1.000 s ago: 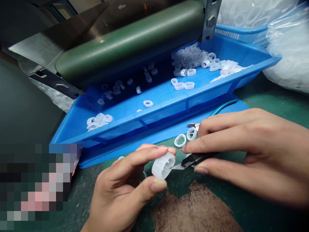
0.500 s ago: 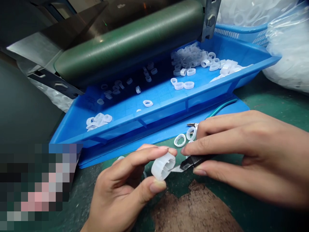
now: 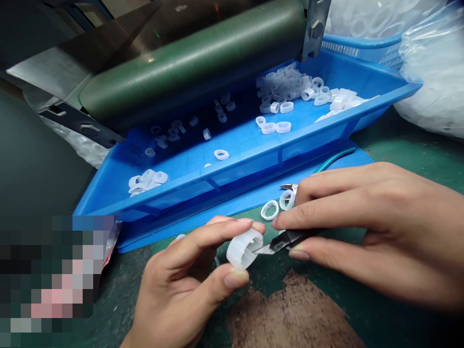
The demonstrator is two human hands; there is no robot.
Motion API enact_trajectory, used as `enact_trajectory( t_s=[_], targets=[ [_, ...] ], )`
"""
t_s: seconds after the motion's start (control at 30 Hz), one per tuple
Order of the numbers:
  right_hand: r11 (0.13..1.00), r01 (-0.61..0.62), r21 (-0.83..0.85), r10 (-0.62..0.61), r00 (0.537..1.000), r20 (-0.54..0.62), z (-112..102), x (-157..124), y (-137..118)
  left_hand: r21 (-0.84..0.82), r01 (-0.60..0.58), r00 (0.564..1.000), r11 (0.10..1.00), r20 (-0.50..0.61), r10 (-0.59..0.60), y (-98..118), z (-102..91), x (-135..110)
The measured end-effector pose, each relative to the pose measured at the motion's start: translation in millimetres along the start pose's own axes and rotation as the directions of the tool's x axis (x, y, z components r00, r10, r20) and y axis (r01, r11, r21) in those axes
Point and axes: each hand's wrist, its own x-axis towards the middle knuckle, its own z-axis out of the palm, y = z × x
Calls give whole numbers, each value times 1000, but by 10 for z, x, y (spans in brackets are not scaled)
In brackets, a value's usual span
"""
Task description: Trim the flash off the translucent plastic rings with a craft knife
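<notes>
Between thumb and fingertips, my left hand [image 3: 188, 278] pinches a translucent white plastic ring [image 3: 239, 250], its open side turned to the right. My right hand [image 3: 362, 217] grips a utility knife [image 3: 290, 239] with a black body, thumb below and index finger above. The tip of its blade reaches into the ring's opening at the inner edge. Just beyond the knife, two more white rings [image 3: 270, 210] lie near the metal jaws of a teal-handled cutter [image 3: 335, 158], which my right hand partly hides.
A blue tray [image 3: 246, 162] with many white rings [image 3: 286, 84] stands beyond my hands, under a green roller [image 3: 199, 58]. At the right are a blue basket [image 3: 373, 44] and a clear plastic bag [image 3: 431, 87]. Bare brown board [image 3: 290, 314] shows through the green tabletop.
The ring has turned slightly in my left hand, and the knife tip has shifted a little left along its inner edge. Both grips stay the same.
</notes>
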Motion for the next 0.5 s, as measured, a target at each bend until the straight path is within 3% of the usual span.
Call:
enact_trajectory(
  t_s=[0.5],
  targets=[
    [996, -51, 67, 48, 998, 37, 17, 35, 2, -29, -14, 999, 999, 40, 15, 1, -7, -18]
  ],
)
